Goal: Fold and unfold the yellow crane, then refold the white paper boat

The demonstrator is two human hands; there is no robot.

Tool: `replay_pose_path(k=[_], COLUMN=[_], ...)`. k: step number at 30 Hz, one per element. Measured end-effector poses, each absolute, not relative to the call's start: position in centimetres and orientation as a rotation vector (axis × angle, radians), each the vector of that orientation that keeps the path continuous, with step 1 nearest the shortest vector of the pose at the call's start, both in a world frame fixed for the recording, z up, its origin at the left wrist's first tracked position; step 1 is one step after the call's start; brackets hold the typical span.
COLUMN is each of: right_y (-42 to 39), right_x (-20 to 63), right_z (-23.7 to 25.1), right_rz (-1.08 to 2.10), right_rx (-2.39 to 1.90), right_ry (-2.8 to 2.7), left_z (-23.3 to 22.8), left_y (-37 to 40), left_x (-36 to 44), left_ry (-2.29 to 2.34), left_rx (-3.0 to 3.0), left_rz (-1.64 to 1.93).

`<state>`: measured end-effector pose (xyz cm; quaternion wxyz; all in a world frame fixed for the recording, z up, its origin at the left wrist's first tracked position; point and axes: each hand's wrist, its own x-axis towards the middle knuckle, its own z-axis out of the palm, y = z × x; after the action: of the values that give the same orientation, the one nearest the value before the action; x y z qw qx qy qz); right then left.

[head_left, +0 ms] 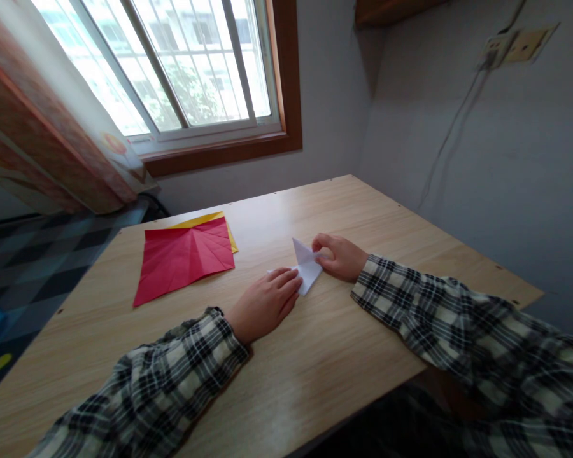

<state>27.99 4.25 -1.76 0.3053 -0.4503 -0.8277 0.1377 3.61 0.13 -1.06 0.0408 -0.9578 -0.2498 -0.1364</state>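
1. starting over at 9 o'clock: a red paper sheet [184, 257] is lying flat on the wooden table [363, 210], creased all over, with a yellow sheet [205, 221] peeking out from under its far edge; both are sitting well apart from the hands
2. left hand [265, 304] is resting palm down, fingers together and stretched toward 1 o'clock; the fingertips are pressing on the near left corner of the white folded paper [307, 266], so they're flat on it, not clamped around it
3. the white folded paper is lying near the middle of the table, right between the two hands; one flap is standing up at 12 o'clock, the rest is lying flat
4. right hand [340, 256] is sitting at 3 o'clock of the paper, fingers curled and pinching its right edge, thumb side tucked in
5. my guess on handling: it's looking super light and thin, soft until creased, easy to crumple or slide on that smooth wood; I'd be grabbing it by the folded edges or a corner while pinning the flat part
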Motion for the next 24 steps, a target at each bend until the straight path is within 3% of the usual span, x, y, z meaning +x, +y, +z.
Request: replay_pose_path(k=[24], right_y=[4.84], right_x=[28.42], right_z=[-2.33], right_rz=[0.315], right_rx=[-0.755], right_ry=[-2.365], left_z=[-0.96], left_y=[0.09], left_x=[3.63], left_ry=[-0.773], left_rx=[-2.956], left_rz=[-0.431])
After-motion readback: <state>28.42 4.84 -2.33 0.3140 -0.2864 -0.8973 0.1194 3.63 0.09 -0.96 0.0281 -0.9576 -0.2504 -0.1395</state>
